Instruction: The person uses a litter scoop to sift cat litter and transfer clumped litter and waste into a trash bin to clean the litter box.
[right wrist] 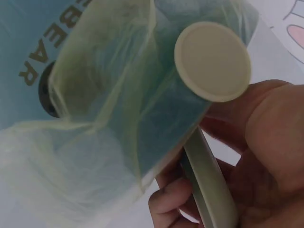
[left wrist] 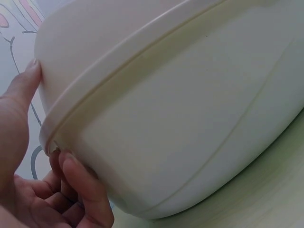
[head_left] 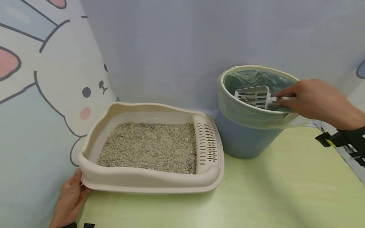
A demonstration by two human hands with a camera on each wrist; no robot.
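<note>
Nearest, at 7 o'clock, the left hand (head_left: 69,198) grips the corner rim of the beige litter box (head_left: 148,182), thumb on top, fingers curled under. On the green table (head_left: 285,196) the blue trash bin (head_left: 245,139) stands at 2 o'clock. Over its green liner (head_left: 251,114), the right hand (head_left: 313,101) holds the white litter scoop (head_left: 253,96) by the handle, with grey clumps inside.

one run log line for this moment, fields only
right hand: holds scoop with clumps over lined bin | left hand: grips litter tray corner | litter: in tray
</note>
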